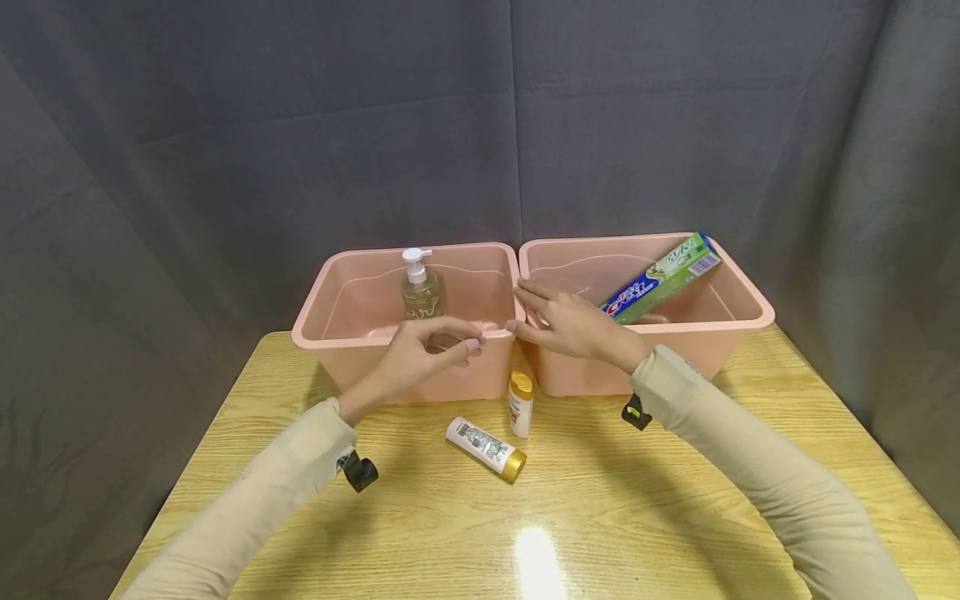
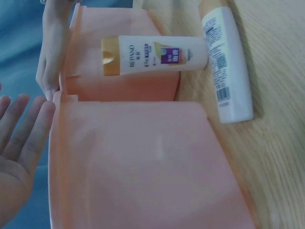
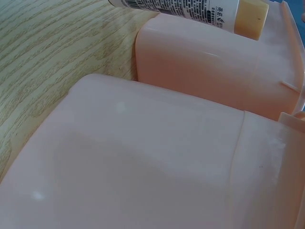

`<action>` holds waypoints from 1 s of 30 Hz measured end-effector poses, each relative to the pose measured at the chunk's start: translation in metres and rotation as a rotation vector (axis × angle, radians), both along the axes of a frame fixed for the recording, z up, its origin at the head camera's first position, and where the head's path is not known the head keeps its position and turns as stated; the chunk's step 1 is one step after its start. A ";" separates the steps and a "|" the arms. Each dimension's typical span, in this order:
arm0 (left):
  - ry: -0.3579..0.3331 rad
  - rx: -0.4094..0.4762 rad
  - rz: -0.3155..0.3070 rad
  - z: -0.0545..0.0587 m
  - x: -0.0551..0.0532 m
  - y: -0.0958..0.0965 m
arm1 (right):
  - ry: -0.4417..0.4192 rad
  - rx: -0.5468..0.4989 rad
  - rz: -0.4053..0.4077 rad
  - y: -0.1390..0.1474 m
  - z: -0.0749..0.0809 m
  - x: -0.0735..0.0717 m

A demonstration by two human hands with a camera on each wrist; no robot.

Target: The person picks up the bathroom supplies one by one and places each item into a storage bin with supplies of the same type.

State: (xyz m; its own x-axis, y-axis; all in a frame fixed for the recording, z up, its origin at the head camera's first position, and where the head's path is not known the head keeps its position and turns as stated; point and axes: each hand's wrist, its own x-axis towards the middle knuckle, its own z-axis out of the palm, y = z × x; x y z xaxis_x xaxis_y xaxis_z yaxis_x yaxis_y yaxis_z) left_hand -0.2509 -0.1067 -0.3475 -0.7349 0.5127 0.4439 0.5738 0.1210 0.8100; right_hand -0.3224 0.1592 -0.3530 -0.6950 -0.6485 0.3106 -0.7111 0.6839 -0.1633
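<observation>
My left hand [image 1: 420, 354] hovers at the front rim of the left pink bin [image 1: 360, 354], thumb and fingers loosely bent with nothing between them. In the left wrist view its fingers [image 2: 29, 126] spread beside the rim. My right hand [image 1: 573, 321] lies over the near left corner of the right pink bin [image 1: 675, 335], fingertips at the adjoining rims, holding no object. Below, in front of the gap, stands a white shampoo bottle [image 1: 521, 408] with a gold cap. A second white bottle [image 1: 483, 444], also gold-capped, lies on its side nearer to me.
Inside the left bin stands a pump bottle [image 1: 422, 292] with a white pump head. A green and blue toothpaste box [image 1: 663, 279] leans diagonally in the right bin. Both bins stand on a wooden table [image 1: 450, 533], with a dark grey curtain [image 1: 375, 125] behind.
</observation>
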 end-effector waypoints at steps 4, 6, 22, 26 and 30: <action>0.000 -0.004 0.007 -0.004 0.002 0.004 | -0.003 0.000 -0.001 0.000 0.001 0.000; -0.002 -0.010 0.012 -0.006 0.003 0.005 | -0.002 0.000 -0.002 0.001 0.000 0.000; 0.025 -0.061 0.015 -0.025 0.004 0.011 | 0.003 0.002 -0.001 0.001 -0.001 -0.001; 0.030 -0.077 0.010 -0.032 0.002 0.013 | 0.008 0.003 0.003 0.000 -0.002 -0.002; 0.009 -0.092 0.011 -0.038 0.001 0.015 | 0.009 0.002 0.001 0.000 -0.002 -0.002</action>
